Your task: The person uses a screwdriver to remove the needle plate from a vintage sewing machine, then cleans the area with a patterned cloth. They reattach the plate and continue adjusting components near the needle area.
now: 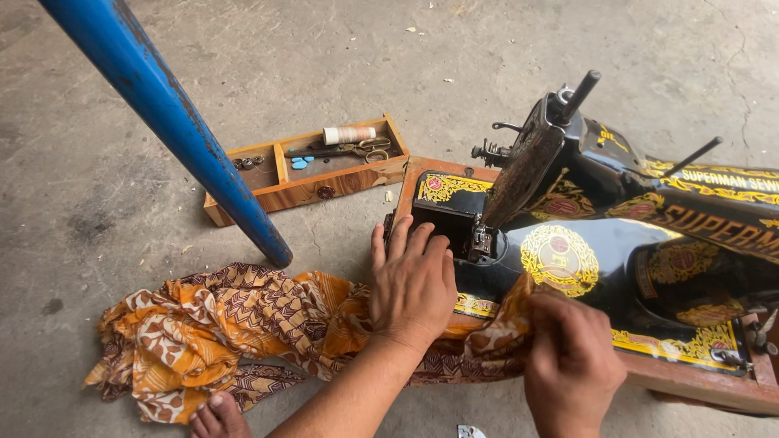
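Item: my left hand (412, 284), open and flat, fingers together and stretched forward, palm pressed on the orange and brown patterned cotton cloth (235, 328); fingertips reach the open slot in the bed of the black cast-iron sewing machine with gold ornament (584, 243).

Item: my right hand (572, 361), curled shut, pinching a fold of the same cloth at the machine's near edge; the grip seems to be thumb against forefinger, though the knuckles hide it.

Item: cloth, mostly heaped on the concrete floor (97, 186) left of my left hand, one end drawn up over the machine bed between both hands.

Item: shallow wooden tray (304, 191) beyond, holding a thread spool and scissors.

Item: slanting blue metal pipe (174, 122), foot just above the cloth.
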